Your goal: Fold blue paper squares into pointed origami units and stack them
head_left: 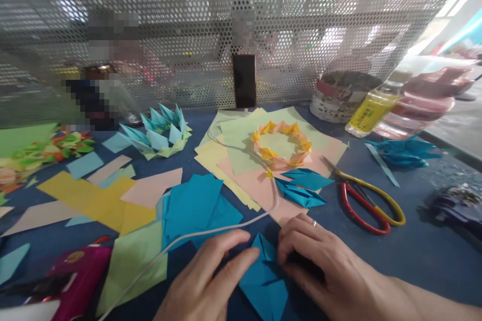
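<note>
Blue table (414,251) holds our paper. Both hands (211,281) press the teal fold (263,281) flat; next we sharpen that crease.

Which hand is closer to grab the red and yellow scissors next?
Probably the right hand. It rests on the folded blue paper piece, on the same side as the red-and-yellow-handled scissors, which lie just beyond it. The left hand would have to cross over the right one.

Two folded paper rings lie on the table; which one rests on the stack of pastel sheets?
The yellow-and-pink ring, lying on the pastel sheets. The light-blue-and-green ring lies further left, directly on the blue table.
</note>
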Motion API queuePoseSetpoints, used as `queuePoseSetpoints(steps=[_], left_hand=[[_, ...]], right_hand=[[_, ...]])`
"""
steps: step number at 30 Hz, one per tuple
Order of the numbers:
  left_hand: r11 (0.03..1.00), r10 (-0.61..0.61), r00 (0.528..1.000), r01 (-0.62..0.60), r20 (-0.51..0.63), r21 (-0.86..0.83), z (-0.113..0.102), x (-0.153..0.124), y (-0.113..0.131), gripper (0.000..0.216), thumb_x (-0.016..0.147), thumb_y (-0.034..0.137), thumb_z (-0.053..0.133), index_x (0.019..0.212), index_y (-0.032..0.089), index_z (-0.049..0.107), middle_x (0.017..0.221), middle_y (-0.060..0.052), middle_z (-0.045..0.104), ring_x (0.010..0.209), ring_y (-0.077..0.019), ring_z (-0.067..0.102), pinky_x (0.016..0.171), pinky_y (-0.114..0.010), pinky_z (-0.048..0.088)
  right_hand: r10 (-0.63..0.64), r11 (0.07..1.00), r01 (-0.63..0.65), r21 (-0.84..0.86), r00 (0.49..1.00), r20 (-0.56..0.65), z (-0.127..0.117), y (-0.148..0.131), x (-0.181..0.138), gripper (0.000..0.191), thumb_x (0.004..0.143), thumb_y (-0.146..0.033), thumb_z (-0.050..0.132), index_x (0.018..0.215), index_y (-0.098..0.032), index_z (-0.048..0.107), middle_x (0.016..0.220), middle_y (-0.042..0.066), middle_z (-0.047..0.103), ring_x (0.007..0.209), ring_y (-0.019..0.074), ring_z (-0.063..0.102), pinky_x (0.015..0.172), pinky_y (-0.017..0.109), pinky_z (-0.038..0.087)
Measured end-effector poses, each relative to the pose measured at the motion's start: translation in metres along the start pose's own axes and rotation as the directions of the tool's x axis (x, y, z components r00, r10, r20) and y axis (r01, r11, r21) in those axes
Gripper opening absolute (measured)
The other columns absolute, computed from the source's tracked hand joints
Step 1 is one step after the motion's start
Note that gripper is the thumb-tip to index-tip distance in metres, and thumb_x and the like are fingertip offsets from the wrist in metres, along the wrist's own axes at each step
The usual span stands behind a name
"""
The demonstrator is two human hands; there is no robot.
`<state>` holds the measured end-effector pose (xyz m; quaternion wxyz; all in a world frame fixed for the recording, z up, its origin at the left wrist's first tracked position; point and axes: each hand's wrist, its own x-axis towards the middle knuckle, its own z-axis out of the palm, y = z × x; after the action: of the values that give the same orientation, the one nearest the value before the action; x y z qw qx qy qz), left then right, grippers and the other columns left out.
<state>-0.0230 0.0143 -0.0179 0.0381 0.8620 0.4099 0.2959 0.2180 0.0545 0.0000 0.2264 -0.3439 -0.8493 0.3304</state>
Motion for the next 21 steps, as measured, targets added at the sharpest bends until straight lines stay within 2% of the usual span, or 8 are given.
queuePoseSetpoints(steps=[2,5,11,14,16,19,21], left_hand=[[1.000,0.007,0.999,-0.007,0.036,0.015,0.003,0.001,-0.004,0.052,0.089,-0.002,0.037,0.130,0.022,0.058,0.135,-0.003,0.059,0.130,-0.0083,0.052,0.108,-0.016,0.041],[0.999,0.037,0.999,-0.037,0.022,0.017,0.011,0.002,-0.005,0.049,0.093,0.002,0.032,0.129,0.020,0.059,0.136,-0.003,0.058,0.132,-0.0104,0.048,0.111,-0.022,0.040],[0.991,0.127,0.981,-0.132,-0.150,-0.019,0.025,0.008,-0.009,0.040,0.091,0.004,0.038,0.111,0.021,0.069,0.121,-0.003,0.067,0.118,-0.0132,0.058,0.103,-0.025,0.049],[0.982,0.189,0.950,-0.189,-0.246,0.024,0.025,0.006,-0.007,0.033,0.087,0.002,0.042,0.096,0.017,0.070,0.111,-0.003,0.071,0.111,-0.0150,0.063,0.095,-0.025,0.053],[0.972,0.235,0.936,-0.221,-0.261,0.083,0.021,0.003,-0.003,0.027,0.084,0.001,0.046,0.088,0.015,0.068,0.106,-0.005,0.073,0.108,-0.0176,0.065,0.091,-0.027,0.055],[0.960,0.249,0.951,-0.217,-0.183,0.178,0.017,-0.002,0.003,0.023,0.084,0.004,0.047,0.087,0.014,0.067,0.101,-0.006,0.075,0.104,-0.0208,0.068,0.088,-0.029,0.057],[0.961,0.219,0.963,-0.185,-0.158,0.207,0.017,-0.002,0.006,0.022,0.088,0.009,0.046,0.089,0.015,0.067,0.100,-0.007,0.075,0.100,-0.0197,0.070,0.088,-0.029,0.058]], right_hand=[[-0.024,1.000,0.024,0.017,1.000,-0.014,0.002,0.001,0.000,0.016,0.098,-0.010,0.048,0.090,-0.022,0.055,0.091,0.000,0.059,0.085,0.0142,0.055,0.081,0.028,0.046],[-0.031,0.998,0.034,0.049,0.999,-0.043,0.003,0.002,-0.002,0.013,0.099,-0.014,0.052,0.089,-0.022,0.056,0.089,0.000,0.060,0.082,0.0134,0.055,0.078,0.027,0.045],[-0.030,1.000,0.031,0.008,0.995,-0.091,0.000,0.001,-0.004,0.014,0.097,-0.019,0.058,0.083,-0.022,0.055,0.083,-0.001,0.059,0.078,0.0136,0.055,0.072,0.026,0.046],[-0.040,0.999,0.039,-0.007,0.994,-0.106,-0.003,-0.003,-0.005,0.012,0.096,-0.018,0.058,0.086,-0.022,0.055,0.087,-0.001,0.061,0.081,0.0134,0.057,0.075,0.026,0.048],[-0.077,0.997,0.074,-0.030,0.992,-0.103,-0.004,-0.008,-0.005,0.008,0.092,-0.019,0.065,0.093,-0.022,0.057,0.094,0.001,0.063,0.088,0.0144,0.060,0.081,0.026,0.049],[-0.169,0.981,0.163,-0.103,0.984,-0.053,-0.005,-0.015,-0.007,0.040,0.079,-0.027,0.081,0.112,-0.022,0.058,0.109,0.004,0.066,0.103,0.0176,0.062,0.093,0.026,0.048],[-0.223,0.960,0.220,-0.173,0.975,0.005,-0.003,-0.017,-0.009,0.047,0.081,-0.029,0.079,0.122,-0.022,0.057,0.118,0.006,0.067,0.109,0.0189,0.062,0.098,0.027,0.046]])
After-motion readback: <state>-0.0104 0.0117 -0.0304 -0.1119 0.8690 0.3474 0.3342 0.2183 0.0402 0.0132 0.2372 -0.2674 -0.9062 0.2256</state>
